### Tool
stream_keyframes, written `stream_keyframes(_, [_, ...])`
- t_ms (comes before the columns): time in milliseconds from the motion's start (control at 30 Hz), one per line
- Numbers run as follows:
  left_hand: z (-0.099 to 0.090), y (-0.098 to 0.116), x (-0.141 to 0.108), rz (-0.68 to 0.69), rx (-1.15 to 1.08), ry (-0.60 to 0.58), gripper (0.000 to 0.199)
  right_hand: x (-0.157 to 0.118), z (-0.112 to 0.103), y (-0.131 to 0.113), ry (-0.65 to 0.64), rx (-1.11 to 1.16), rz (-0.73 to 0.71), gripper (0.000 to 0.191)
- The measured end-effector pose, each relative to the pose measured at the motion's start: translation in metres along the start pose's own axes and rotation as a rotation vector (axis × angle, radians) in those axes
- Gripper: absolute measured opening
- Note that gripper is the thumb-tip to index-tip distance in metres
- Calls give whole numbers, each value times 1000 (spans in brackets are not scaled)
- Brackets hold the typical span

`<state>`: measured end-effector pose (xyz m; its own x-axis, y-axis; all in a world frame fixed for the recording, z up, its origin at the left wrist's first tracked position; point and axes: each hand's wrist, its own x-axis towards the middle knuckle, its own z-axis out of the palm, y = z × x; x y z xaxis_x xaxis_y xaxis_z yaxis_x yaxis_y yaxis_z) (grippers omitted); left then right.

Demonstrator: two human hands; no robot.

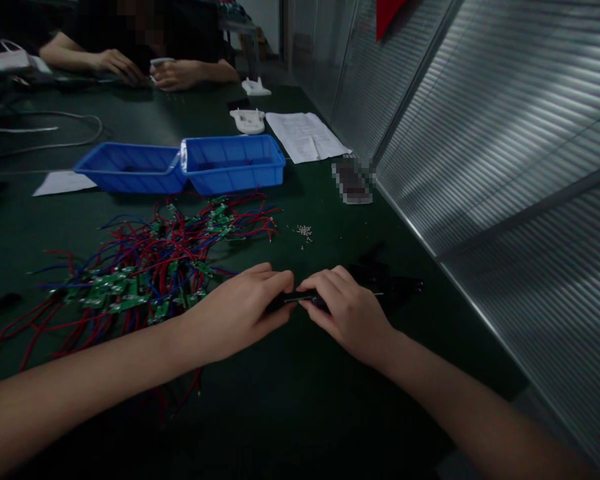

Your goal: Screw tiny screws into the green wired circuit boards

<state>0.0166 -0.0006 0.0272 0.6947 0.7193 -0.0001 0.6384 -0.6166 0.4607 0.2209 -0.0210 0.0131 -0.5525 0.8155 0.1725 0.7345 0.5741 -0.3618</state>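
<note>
My left hand (245, 307) is closed round one end of a slim black plastic piece (286, 299), with a thin greenish line along it. My right hand (347, 310) grips the other end, so the two hands nearly meet over the table. Fingers cover much of the piece. A thin pale rod (377, 294) shows just past my right hand; whether it is held or lies on the table I cannot tell. Left of my hands spreads a tangled heap of green circuit boards (125, 287) with red and blue wires. Beyond my hands lies a small pile of tiny screws (304, 231).
Two blue bins (233, 183) stand behind the wires. Dark parts (395, 283) lie to the right. Further back are paper sheets (305, 133), a blurred-out flat object (353, 180) and white plastic parts (249, 121). A co-worker's hands (175, 75) are across the table; a slatted partition (480, 147) borders the right.
</note>
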Motion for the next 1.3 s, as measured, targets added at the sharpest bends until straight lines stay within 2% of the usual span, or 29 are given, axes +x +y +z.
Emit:
stream_keyframes(167, [3, -6, 1, -51, -158, -20, 9, -1, 0, 0, 0, 59, 14, 25])
stream_keyframes(233, [6, -6, 1, -60, -169, -33, 13, -1, -1, 0, -1, 51, 8, 23])
stream_keyframes(333, [7, -3, 1, -68, -123, 10, 19, -2, -3, 1, 10, 25, 7, 20])
stream_keyframes(433, [1, -1, 0, -102, -99, 32, 20, -2, -4, 0, 13, -18, -2, 20])
stream_keyframes(533, [-11, -7, 6, -153, -88, 41, 16, -3, -4, -2, 13, -63, -7, 22])
stream_keyframes(667, [-21, -32, 32, -73, 50, -1, 10, -4, -3, -2, 3, -83, 3, 26])
stream_keyframes(733, [-22, -45, 49, -25, 202, -57, 11, -4, -1, -1, -1, -80, 16, 26])
stream_keyframes(800, [-22, -52, 64, -5, 264, -73, 16, -3, 1, 1, -4, -72, 27, 25])
stream_keyframes(933, [-30, -46, 84, -51, 504, -1, 24, -1, 3, 7, -5, -41, 26, 22])
stream_keyframes(1067, [-37, -34, 95, -72, 784, 100, 23, 0, 4, 10, 0, -42, 36, 23])
stream_keyframes(1167, [-36, -38, 103, -56, 802, 25, 19, -1, 3, 9, -12, -23, 33, 23])
stream_keyframes(1300, [-32, -54, 110, -74, 732, -64, 21, -1, 3, 8, -27, 0, 33, 25])
